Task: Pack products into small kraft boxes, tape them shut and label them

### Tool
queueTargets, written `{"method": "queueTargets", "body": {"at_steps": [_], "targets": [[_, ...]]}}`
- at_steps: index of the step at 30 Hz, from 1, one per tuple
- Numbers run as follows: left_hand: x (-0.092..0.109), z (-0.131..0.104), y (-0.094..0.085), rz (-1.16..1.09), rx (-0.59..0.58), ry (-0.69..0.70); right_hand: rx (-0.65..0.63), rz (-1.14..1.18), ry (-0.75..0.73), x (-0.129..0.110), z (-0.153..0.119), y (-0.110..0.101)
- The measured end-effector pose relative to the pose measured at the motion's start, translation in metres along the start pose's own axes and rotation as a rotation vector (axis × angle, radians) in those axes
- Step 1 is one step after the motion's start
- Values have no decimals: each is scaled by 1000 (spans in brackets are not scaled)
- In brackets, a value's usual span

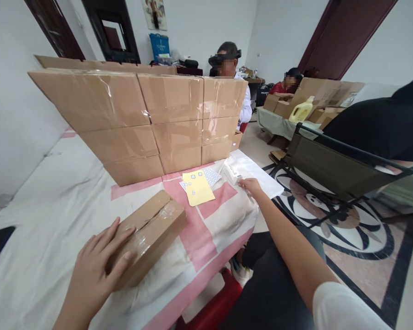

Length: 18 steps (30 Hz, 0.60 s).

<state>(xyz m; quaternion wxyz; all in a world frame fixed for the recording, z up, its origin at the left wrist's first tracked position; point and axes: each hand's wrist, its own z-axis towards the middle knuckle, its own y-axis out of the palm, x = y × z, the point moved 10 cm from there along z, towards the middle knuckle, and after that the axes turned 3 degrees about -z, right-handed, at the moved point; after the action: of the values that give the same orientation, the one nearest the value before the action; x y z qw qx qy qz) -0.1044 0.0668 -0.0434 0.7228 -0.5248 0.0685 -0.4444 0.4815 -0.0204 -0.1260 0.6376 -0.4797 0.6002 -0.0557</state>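
Note:
My left hand (98, 263) lies with spread fingers on the closed cardboard box (161, 224) in front of me. Clear tape runs along the box's top seam. Out to the right, my right hand (251, 184) has its fingers closed at the near corner of a small white box (231, 172). Fine detail at the fingertips is too small to make out. Between the two hands lies a yellow sheet (200, 195) with a few small printed stickers. It partly covers a patterned white sheet (212, 176).
Taped cardboard boxes (177, 101) form a wall along the table's far side. A pink-and-white cloth (206, 238) covers the table. Behind the wall sits a person in white (246, 105). To the right are a folding chair (344, 160) and a yellow jug (302, 110).

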Motion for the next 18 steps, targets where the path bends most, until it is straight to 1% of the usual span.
{"method": "queueTargets", "body": {"at_steps": [5,8,13,15,18], "targets": [[2,5,0,-3,13,12,-75,-81,73,-5,9,1],[3,8,-1,-4,22,10,-103,-137,109,-13,7,-2],[6,13,-2,-13,38,-55,-120,-219,119,-27,-15,-9],[8,14,-4,-17,50,-81,-131,-224,122,-30,-27,-13],[9,15,-5,-32,57,-81,-153,-202,128,-31,-44,-20]]}}
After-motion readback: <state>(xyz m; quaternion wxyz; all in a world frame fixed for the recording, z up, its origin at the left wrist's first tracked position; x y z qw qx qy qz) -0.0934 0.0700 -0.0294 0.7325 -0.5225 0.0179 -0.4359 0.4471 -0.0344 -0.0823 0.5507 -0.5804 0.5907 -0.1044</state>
